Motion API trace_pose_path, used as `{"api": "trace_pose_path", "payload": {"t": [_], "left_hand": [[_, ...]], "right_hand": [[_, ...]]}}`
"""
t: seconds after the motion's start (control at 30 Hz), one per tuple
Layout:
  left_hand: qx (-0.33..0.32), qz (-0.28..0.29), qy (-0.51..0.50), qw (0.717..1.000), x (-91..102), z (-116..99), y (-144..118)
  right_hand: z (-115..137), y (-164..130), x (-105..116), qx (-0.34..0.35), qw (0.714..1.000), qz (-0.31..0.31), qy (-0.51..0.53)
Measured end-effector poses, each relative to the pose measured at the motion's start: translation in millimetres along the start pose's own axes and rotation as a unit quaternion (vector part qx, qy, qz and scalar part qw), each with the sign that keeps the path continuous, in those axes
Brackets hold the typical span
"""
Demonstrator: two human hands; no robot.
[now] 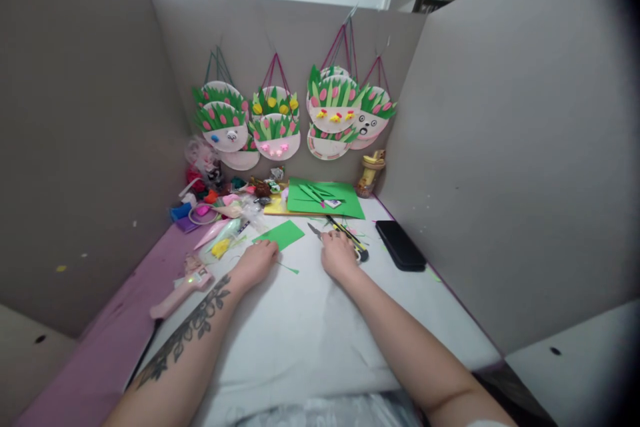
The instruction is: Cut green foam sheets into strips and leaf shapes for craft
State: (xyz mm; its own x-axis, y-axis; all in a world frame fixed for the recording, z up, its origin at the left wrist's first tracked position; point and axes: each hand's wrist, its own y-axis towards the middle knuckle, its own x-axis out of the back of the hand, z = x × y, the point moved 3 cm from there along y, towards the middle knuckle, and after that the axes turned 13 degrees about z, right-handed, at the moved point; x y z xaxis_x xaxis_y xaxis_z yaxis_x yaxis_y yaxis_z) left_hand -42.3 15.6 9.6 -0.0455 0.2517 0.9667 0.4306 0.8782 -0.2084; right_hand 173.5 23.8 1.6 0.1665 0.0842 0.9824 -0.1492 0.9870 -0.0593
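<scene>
Left hand (255,260) flat on the white surface (300,327), fingers touching the near edge of a small green paper rectangle (280,234), right hand (339,255) curled over black-and-yellow scissors (350,239), grip not clear, flat black phone (400,245) right, green paper sheets (325,197) far behind.

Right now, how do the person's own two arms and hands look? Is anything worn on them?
Both arms are bare from the bottom edge of the picture to the hands: no sleeves, gloves or watch show. The left forearm carries a long dark tattoo of leaves or flowers that runs along it toward the wrist. The right forearm has no marking. Any rings on the left hand or right hand are too small to tell.
</scene>
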Motion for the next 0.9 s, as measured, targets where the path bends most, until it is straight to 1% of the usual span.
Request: {"api": "trace_pose_path", "payload": {"t": [0.07,0.13,0.17,0.2,0.27,0.33,0.37,0.4,0.43,0.47,0.5,0.53,0.57,0.6,0.63,0.67,0.73,0.77,0.83,0.9], "left_hand": [[-0.007,0.008,0.002,1.0,-0.1,-2,0],[-0.007,0.01,0.015,1.0,-1.4,-3,0],[-0.008,0.008,0.021,1.0,-2.2,-4,0],[-0.011,0.004,0.021,1.0,-2.8,-4,0],[-0.02,-0.002,0.0,1.0,-3.2,-4,0],[-0.016,-0.018,-0.041,0.999,-0.7,-1,0],[-0.008,-0.035,-0.061,0.997,1.8,1,0],[0.002,-0.058,-0.076,0.995,4.8,3,-1],[0.012,-0.079,-0.085,0.993,7.7,5,-2],[0.021,-0.095,-0.088,0.991,10.0,6,-2],[0.026,-0.099,-0.087,0.991,11.2,7,-3],[0.03,-0.093,-0.082,0.992,11.3,7,-4],[0.032,-0.078,-0.075,0.994,10.4,6,-4],[0.033,-0.062,-0.067,0.995,8.9,4,-4],[0.034,-0.048,-0.058,0.997,7.2,2,-4],[0.037,-0.04,-0.048,0.997,5.6,0,-3],[0.05,-0.036,-0.027,0.998,3.0,-3,-1],[0.056,-0.037,-0.016,0.998,2.1,-4,0],[0.06,-0.04,0.002,0.997,0.7,-5,3],[0.051,-0.042,0.009,0.998,0.1,-5,5]], "right_hand": [[15,-4,-3,0.072,0.997,-0.005,0.028],[34,-10,-10,0.152,0.987,0.009,0.053],[43,-13,-15,0.176,0.983,0.018,0.058],[50,-14,-18,0.185,0.981,0.027,0.058],[60,-15,-23,0.183,0.981,0.038,0.048],[58,-12,-19,0.188,0.98,0.05,0.038],[52,-10,-14,0.189,0.98,0.052,0.039],[42,-7,-6,0.18,0.982,0.045,0.043],[28,-3,3,0.152,0.987,0.027,0.051],[10,0,14,0.095,0.994,-0.009,0.059],[-8,2,24,0.026,0.996,-0.063,0.059],[-25,2,33,-0.041,0.99,-0.123,0.056],[-38,1,39,-0.087,0.979,-0.177,0.056],[-46,1,42,-0.107,0.97,-0.21,0.058],[-48,1,40,-0.1,0.968,-0.22,0.063],[-45,2,36,-0.07,0.973,-0.21,0.069],[-27,4,22,0.031,0.986,-0.147,0.075],[-15,4,14,0.082,0.987,-0.113,0.074],[6,4,2,0.159,0.983,-0.064,0.066],[22,5,-6,0.208,0.977,-0.028,0.048]]}}
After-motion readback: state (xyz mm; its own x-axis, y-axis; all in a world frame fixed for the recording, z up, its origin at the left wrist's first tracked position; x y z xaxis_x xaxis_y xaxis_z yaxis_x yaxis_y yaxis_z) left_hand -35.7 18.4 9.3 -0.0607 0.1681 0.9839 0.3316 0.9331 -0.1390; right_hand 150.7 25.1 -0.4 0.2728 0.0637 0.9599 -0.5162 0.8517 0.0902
